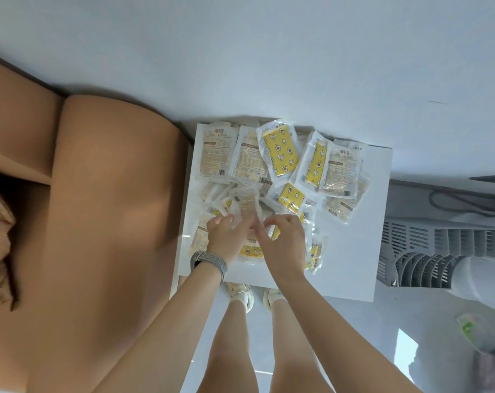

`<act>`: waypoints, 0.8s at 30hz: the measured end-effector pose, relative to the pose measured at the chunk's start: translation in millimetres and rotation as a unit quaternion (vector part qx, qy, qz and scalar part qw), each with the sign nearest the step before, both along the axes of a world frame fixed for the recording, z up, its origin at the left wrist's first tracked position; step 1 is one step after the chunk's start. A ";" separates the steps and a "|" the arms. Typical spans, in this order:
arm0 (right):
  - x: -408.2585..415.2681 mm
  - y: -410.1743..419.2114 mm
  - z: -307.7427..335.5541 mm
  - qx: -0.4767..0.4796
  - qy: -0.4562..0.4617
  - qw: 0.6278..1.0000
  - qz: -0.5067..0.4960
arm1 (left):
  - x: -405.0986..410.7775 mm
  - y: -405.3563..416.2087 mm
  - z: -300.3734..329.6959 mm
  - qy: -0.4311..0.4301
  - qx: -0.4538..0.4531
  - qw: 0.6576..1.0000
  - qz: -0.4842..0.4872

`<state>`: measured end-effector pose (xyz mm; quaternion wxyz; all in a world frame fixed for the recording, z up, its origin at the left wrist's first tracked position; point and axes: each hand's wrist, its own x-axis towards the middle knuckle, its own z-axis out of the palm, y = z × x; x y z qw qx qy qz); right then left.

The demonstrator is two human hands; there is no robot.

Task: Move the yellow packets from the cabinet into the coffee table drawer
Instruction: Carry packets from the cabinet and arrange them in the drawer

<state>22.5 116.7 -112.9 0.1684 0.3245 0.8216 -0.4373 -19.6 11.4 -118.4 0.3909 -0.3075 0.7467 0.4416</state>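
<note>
A brown sofa [99,194] sits at 9 o'clock. Both hands [255,239] pinch one packet [247,208], its long side pointing to 12, over the counter [354,236].

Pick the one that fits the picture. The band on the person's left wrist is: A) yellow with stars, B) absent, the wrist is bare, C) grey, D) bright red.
C: a grey woven band wraps the wrist just behind the left hand, which rests among the yellow packets on the white cabinet top.
</note>
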 end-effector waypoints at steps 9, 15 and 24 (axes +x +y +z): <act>5.8 -17.1 20.1 -0.018 0.178 0.975 0.132 | -14.2 7.4 29.3 0.024 0.123 0.985 0.123; 7.7 -9.2 16.2 -0.080 0.194 0.957 0.202 | -15.9 -7.9 18.6 0.049 0.121 0.971 0.203; -1.1 32.2 17.2 -0.100 0.096 0.990 -0.006 | -1.3 -69.4 14.5 0.039 0.128 0.949 0.285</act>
